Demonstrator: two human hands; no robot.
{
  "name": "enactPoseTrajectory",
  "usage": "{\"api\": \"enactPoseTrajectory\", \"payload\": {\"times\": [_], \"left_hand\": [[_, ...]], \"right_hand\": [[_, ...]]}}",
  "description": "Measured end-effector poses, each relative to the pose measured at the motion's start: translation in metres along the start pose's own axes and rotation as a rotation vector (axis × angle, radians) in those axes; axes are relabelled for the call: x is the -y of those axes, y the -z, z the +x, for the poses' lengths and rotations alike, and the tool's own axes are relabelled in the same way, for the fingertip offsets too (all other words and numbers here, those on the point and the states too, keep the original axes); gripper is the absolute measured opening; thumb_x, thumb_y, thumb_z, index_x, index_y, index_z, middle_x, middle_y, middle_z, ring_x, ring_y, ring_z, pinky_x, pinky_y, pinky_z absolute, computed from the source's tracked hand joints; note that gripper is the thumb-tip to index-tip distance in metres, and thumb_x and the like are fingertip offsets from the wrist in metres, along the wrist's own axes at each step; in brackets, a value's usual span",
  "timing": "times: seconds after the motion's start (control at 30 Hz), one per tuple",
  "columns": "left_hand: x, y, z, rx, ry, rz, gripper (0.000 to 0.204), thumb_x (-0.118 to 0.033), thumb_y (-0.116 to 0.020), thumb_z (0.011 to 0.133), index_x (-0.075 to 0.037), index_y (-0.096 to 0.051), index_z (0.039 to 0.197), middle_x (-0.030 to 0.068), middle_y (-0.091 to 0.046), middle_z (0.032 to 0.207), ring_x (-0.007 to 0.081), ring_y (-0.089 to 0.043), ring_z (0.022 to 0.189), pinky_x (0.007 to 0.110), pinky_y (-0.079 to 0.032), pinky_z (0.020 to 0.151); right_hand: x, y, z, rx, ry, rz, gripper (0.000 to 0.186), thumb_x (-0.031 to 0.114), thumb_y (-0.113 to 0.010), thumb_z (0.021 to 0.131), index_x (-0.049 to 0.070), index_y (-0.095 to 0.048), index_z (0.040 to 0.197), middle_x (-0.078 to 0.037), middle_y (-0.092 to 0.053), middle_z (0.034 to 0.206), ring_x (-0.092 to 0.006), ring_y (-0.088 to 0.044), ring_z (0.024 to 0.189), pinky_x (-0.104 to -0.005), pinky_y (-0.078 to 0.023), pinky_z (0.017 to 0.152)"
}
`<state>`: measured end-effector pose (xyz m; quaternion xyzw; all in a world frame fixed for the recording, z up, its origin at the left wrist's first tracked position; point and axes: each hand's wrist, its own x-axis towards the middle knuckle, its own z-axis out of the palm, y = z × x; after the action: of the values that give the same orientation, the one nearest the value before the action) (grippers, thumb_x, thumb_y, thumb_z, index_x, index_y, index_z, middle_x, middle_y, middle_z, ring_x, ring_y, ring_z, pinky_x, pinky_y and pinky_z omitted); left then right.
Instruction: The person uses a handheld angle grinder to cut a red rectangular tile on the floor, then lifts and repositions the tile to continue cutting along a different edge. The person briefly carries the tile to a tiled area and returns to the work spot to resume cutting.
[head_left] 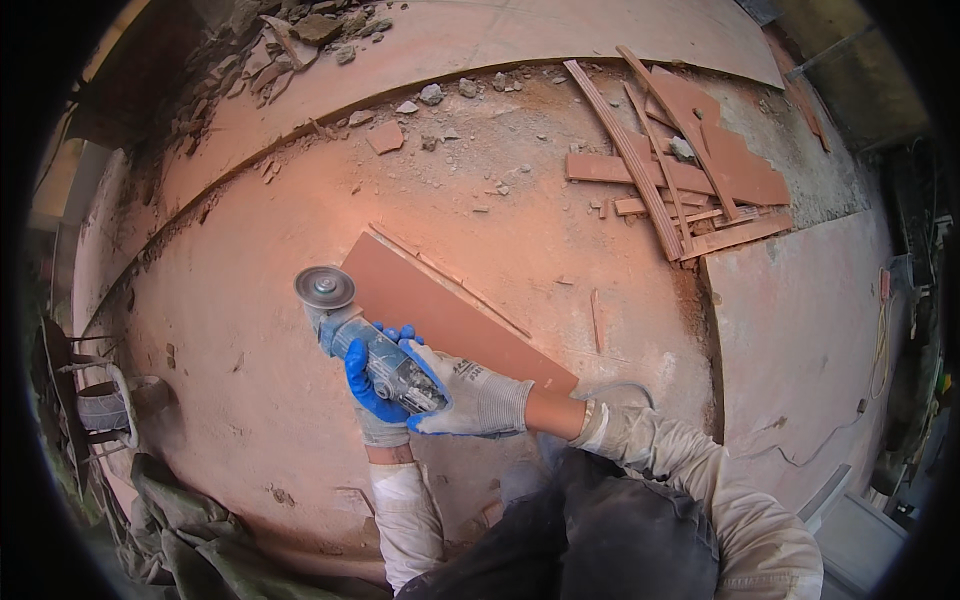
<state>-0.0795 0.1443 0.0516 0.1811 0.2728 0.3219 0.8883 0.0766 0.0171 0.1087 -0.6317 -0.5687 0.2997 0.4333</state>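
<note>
As both hands [365, 385] [480, 395] (gloved) clasp the grinder [380, 355], forearms [405, 510] [645, 432] converge.

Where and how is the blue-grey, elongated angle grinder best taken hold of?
The blue-grey angle grinder is probably best gripped around its long, narrow body, coming from the rear. Its round grey disc sits at the opposite end, so that hold leaves the rim clear; the gloved left hand and right hand are on the body.

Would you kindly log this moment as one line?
left hand: gripping angle grinder; right hand: gripping same grinder; disc: near far end of red tile; tile: on dusty floor; red strips: piled upper right
</note>
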Motion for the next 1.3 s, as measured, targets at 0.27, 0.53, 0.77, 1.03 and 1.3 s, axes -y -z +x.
{"api": "enactPoseTrajectory", "payload": {"times": [0.27,0.53,0.77,1.03,1.3], "left_hand": [[-0.023,-0.021,-0.038,-0.043,0.122,-0.144,0.057,-0.046,-0.074,0.102,-0.001,-0.063,0.135,0.0149,-0.073,0.117,0.034,-0.072,0.107,0.053,-0.059,0.104],[-0.015,-0.053,-0.046,-0.031,0.157,-0.192,0.052,-0.043,-0.076,0.101,-0.003,-0.064,0.131,0.0136,-0.072,0.115,0.0317,-0.074,0.105,0.052,-0.065,0.098],[-0.015,-0.048,-0.051,-0.056,0.143,-0.193,0.051,-0.043,-0.076,0.101,-0.003,-0.065,0.129,0.0136,-0.072,0.114,0.0317,-0.074,0.105,0.052,-0.065,0.097],[-0.006,-0.031,-0.059,-0.004,0.132,-0.155,0.053,-0.044,-0.073,0.103,-0.003,-0.065,0.136,0.0149,-0.075,0.121,0.034,-0.074,0.111,0.052,-0.062,0.105],[0.082,-0.08,-0.056,0.173,0.078,0.101,0.059,-0.046,-0.071,0.107,-0.006,-0.058,0.148,0.0158,-0.073,0.134,0.0382,-0.066,0.14,0.055,-0.052,0.124]], "right_hand": [[0.015,0.031,-0.049,0.363,0.045,0.642,0.073,0.009,-0.073,0.098,0.011,-0.051,0.168,-0.023,-0.069,0.136,-0.0361,-0.073,0.121,-0.0442,-0.057,0.103],[0.025,0.035,-0.061,0.212,0.109,0.181,0.068,0.015,-0.078,0.097,0.017,-0.06,0.162,-0.022,-0.074,0.126,-0.039,-0.078,0.093,-0.0454,-0.062,0.085],[0.043,0.042,-0.067,0.423,0.149,-0.232,0.069,0.027,-0.062,0.108,0.026,-0.04,0.174,-0.036,-0.07,0.136,-0.0393,-0.079,0.084,-0.0462,-0.065,0.077],[0.036,0.045,-0.069,0.388,0.11,-0.006,0.081,0.018,-0.071,0.098,0.011,-0.039,0.172,-0.031,-0.07,0.14,-0.0399,-0.08,0.1,-0.0433,-0.065,0.087],[0.019,0.099,-0.103,0.211,-0.531,0.704,0.099,0.019,-0.09,0.081,0.002,-0.043,0.166,-0.022,-0.067,0.145,-0.0271,-0.071,0.127,-0.0406,-0.059,0.107]]}}
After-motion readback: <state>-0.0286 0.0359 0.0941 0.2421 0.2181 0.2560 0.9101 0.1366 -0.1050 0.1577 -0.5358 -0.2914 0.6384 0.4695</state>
